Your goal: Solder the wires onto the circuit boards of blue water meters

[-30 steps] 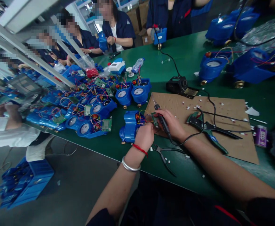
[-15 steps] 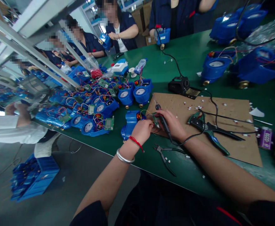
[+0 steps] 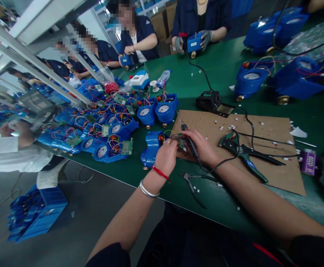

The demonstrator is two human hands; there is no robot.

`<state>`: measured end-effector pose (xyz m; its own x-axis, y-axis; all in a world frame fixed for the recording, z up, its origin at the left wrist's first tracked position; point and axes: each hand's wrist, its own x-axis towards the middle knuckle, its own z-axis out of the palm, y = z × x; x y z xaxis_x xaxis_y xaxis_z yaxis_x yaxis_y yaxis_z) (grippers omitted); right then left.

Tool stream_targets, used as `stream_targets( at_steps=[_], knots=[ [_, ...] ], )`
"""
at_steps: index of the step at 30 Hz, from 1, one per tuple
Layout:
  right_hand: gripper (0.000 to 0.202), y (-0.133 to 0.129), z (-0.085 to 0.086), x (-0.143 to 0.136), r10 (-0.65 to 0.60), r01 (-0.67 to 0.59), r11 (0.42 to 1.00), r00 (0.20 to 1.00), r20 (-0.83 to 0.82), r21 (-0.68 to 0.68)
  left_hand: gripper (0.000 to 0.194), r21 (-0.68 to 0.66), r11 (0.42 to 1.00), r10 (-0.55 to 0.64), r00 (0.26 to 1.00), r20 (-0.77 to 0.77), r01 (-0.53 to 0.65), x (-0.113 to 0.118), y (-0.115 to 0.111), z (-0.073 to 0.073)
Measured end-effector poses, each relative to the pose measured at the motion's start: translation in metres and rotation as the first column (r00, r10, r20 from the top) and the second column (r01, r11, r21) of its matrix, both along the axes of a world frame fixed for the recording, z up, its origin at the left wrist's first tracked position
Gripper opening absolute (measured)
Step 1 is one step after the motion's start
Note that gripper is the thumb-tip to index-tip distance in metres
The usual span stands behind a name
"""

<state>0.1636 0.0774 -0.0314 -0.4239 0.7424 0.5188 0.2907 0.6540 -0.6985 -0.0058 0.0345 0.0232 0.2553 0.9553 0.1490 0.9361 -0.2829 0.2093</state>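
Right hand (image 3: 203,148) over left end of flat brown cardboard sheet (image 3: 270,133), gripping black pen-shaped soldering iron (image 3: 193,147) and small green circuit board (image 3: 181,140). Left hand (image 3: 166,155) just left of sheet, closed in a pinch near board; can't tell on what. Glossy blue plastic meter (image 3: 150,148) left of sheet.

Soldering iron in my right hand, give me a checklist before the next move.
1. Soldering iron gripped: ok, in the right hand.
2. What the left hand pinches: cannot tell, too hidden.
3. Tip aimed away from both hands: ok.
4. Cord free of the green-handled tool: not ok, crosses it.
5. Cardboard free of scraps: not ok, white bits scattered.
6. Pliers set aside: ok, on the table.
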Motion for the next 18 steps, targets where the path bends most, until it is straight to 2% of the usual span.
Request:
stream_targets(
  at_steps=[7,13,18],
  knots=[
    [0.048,-0.003,0.005,-0.001,-0.008,0.008,1.0,1.0,-0.012,0.008,0.011,0.048,0.992,0.113,0.989,0.092,-0.118,0.005,-0.004,-0.014],
    [0.048,-0.014,0.016,0.001,-0.08,0.073,0.996,0.99,-0.113,-0.058,0.013,0.08,0.988,0.114,0.974,0.197,-0.132,0.009,-0.01,-0.023],
    [0.045,-0.021,0.009,0.004,-0.151,0.147,0.987,0.986,-0.07,-0.066,0.012,0.103,0.986,0.104,0.964,0.246,-0.132,0.01,-0.009,-0.028]
  ],
)
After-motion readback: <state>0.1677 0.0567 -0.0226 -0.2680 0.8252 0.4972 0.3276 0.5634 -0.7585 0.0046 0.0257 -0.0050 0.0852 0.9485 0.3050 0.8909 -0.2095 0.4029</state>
